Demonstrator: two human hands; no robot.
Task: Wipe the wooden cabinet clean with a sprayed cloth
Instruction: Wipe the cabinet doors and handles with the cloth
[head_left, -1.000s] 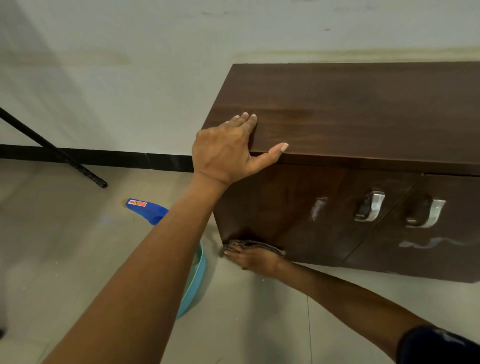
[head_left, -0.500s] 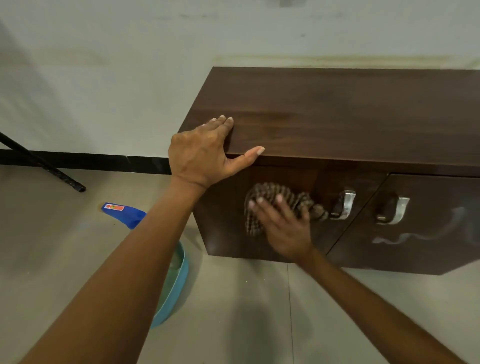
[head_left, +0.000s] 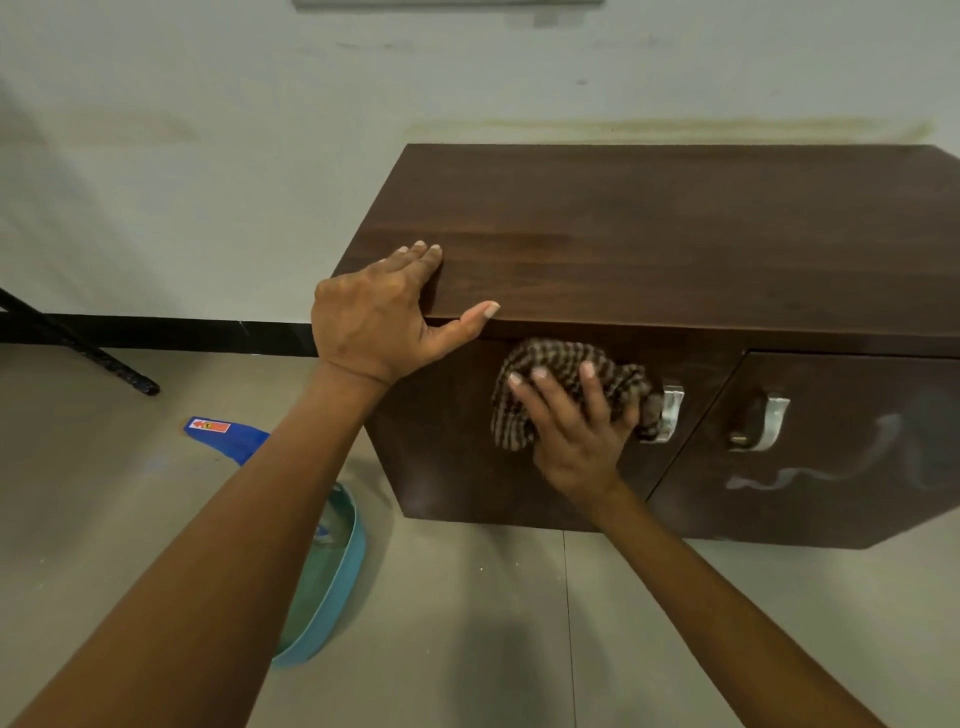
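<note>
- Since a second ago the right hand (head_left: 571, 431) has come up from the bottom left corner of the cabinet front to the upper part of the left door, bringing the cloth (head_left: 566, 384) with it; the left hand (head_left: 379, 322) has stayed on the top corner.
- Far left, a black rod (head_left: 83, 351) slants down to the tiled floor (head_left: 467, 623) in front of the dark skirting.
- Next, a blue handle (head_left: 228, 431) with a red-and-white sticker lies on the floor and joins a light blue pan (head_left: 337, 587), largely hidden behind the left forearm; it may be a dustpan, though too little shows to be sure.
- Left hand lies spread over the front left corner of the wooden cabinet (head_left: 675, 234), fingers flat on the top, thumb stretched along the front edge, closed on nothing.
- Right hand presses the bunched brown checked cloth flat against the left door, just under the top edge, fingers splayed over the fabric.
- Cloth's right end touches the left silver handle (head_left: 670, 415).
- Further right, the second silver handle (head_left: 769, 423) sits on the right door, with pale wet-looking streaks (head_left: 800, 473) smeared below and beside it.
</note>
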